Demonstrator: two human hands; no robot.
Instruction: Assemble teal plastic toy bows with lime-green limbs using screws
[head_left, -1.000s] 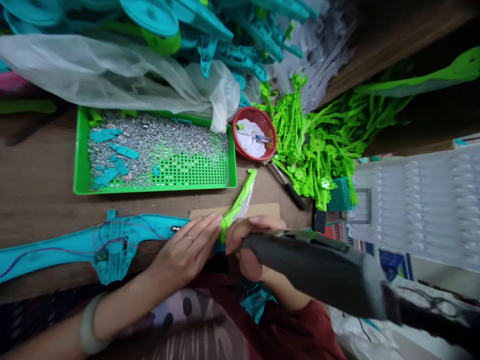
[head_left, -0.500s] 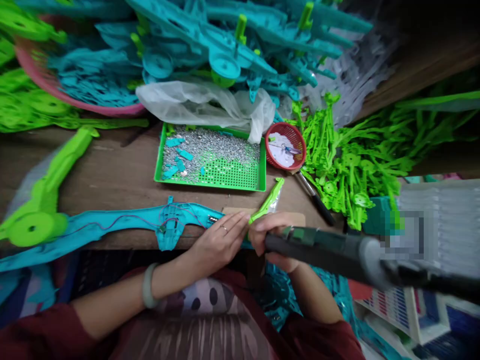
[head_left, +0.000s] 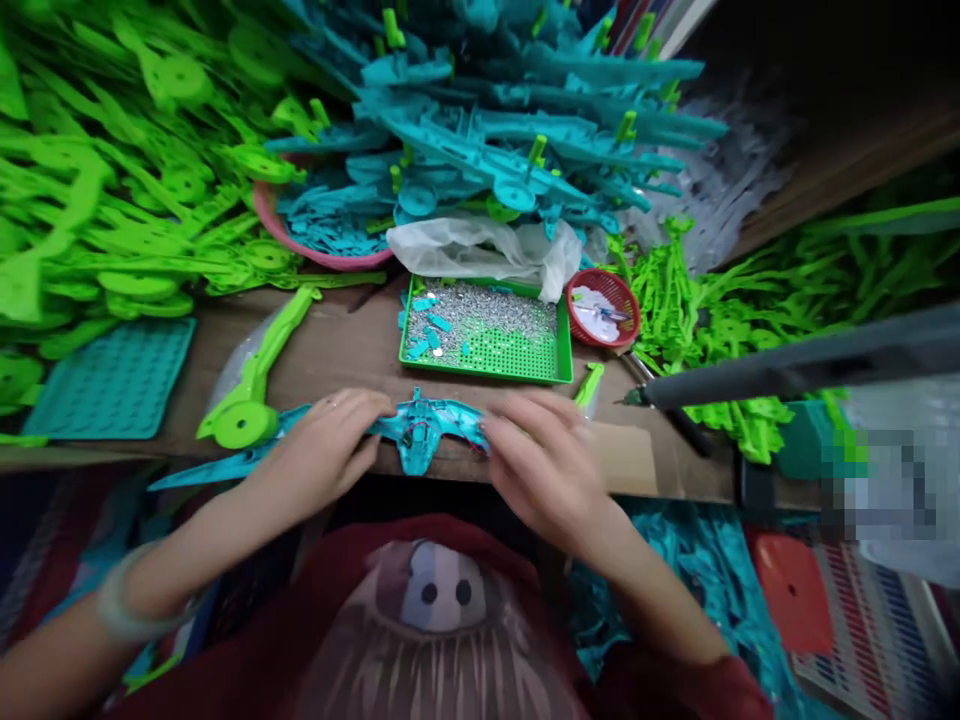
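A long blue plastic shell [head_left: 418, 440] with thin dark red wires inside lies along the table's front edge. My left hand [head_left: 322, 450] is closed over its left part, fingers curled on it. At its right part, my right hand [head_left: 547, 465] grips the shell with bent fingers, blurred by motion. A green plastic part with a round disc [head_left: 244, 425] lies at the shell's left end, by my left hand. Beyond my right hand, another narrow green part [head_left: 589, 385] rests on the table. The power screwdriver [head_left: 787, 365] hangs at right, out of my hands, its tip pointing left.
A green tray [head_left: 487, 370] of small screws stands behind the shell. Beside it are a red basket [head_left: 634, 325] and a plastic bag [head_left: 480, 245]. Piles of green parts [head_left: 75, 200] and blue parts [head_left: 480, 130] rise behind. Brown cardboard [head_left: 622, 455] lies at right.
My right hand has let go of the screwdriver, which now hangs farther right, and holds the shell. My hands have moved apart, my left one leftward along the shell. The view has shifted.
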